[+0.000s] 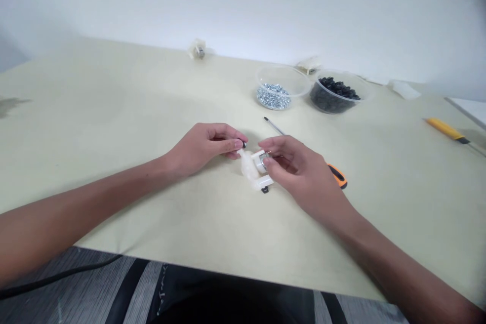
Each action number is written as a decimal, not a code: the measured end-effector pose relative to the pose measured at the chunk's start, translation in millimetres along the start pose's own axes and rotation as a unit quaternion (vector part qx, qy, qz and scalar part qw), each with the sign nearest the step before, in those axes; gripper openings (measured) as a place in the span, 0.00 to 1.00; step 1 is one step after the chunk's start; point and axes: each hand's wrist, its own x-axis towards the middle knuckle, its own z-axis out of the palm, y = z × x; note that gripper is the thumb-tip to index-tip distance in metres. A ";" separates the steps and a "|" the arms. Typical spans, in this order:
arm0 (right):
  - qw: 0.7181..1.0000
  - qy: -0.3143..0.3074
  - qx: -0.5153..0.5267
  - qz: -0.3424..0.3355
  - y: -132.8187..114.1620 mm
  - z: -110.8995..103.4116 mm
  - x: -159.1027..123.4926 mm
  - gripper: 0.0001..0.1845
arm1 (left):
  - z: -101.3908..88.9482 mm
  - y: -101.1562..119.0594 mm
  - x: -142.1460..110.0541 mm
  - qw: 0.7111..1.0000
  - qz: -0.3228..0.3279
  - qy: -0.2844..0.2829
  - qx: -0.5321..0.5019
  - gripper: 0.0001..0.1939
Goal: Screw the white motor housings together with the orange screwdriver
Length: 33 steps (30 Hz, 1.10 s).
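Near the middle of the table, my right hand [294,164] grips a white plastic part [249,168] with prongs and a small silvery cylinder [261,162] set in it. My left hand [208,148] pinches a small black piece [243,145] at the upper left end of that white part. Another small black piece [265,190] shows at its lower end. Behind my right hand lies a screwdriver, its shaft [274,125] pointing to the upper left and its orange and black handle [337,176] partly hidden by the hand.
A clear tub of small silvery screws [274,96] stands beyond my hands, beside a clear tub of black pieces [336,95]. A yellow-handled tool [446,129] lies at the right. Another white part with metal [198,49] sits at the back edge near the wall.
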 end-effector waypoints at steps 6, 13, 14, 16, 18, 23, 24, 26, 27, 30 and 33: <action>1.000 -0.015 0.025 0.009 2.4 -2.5 -0.3 0.17 | 0.7 -0.9 0.8 1.000 0.016 -0.024 0.002 0.14; 1.000 -0.006 0.026 0.005 4.3 -1.8 0.8 0.17 | -2.1 -2.7 2.7 0.999 -0.012 -0.046 0.007 0.13; 1.000 -0.006 0.027 0.005 4.5 -1.9 0.8 0.17 | -2.5 -2.7 2.8 0.999 -0.011 -0.047 0.006 0.13; 1.000 -0.007 0.028 0.005 4.9 -2.4 1.0 0.17 | -2.9 -2.6 3.1 0.999 -0.008 -0.049 0.004 0.13; 1.000 -0.009 0.029 0.004 5.3 -3.0 1.2 0.16 | -3.0 -2.3 3.4 0.999 -0.011 -0.053 0.004 0.13; 0.999 -0.008 0.032 -0.002 6.1 -4.4 1.7 0.16 | -1.3 -2.8 3.5 0.997 -0.029 -0.071 -0.019 0.11; 0.999 -0.006 0.032 -0.003 6.3 -4.5 1.8 0.15 | -0.7 -3.0 3.4 0.997 -0.033 -0.072 -0.026 0.11; 1.000 -0.005 0.030 -0.005 6.5 -4.5 1.7 0.16 | 0.3 -3.3 3.1 0.996 -0.041 -0.069 -0.037 0.10; 1.000 -0.004 0.030 -0.006 6.6 -4.5 1.6 0.16 | 0.6 -3.3 3.0 0.996 -0.044 -0.067 -0.042 0.10; 1.000 -0.007 0.030 -0.004 7.5 -4.4 1.3 0.16 | 1.0 -3.0 3.1 0.995 -0.053 -0.067 -0.050 0.08; 1.000 -0.011 0.027 0.000 8.5 -4.1 1.4 0.16 | 1.0 -3.0 3.3 0.994 -0.056 -0.073 -0.053 0.10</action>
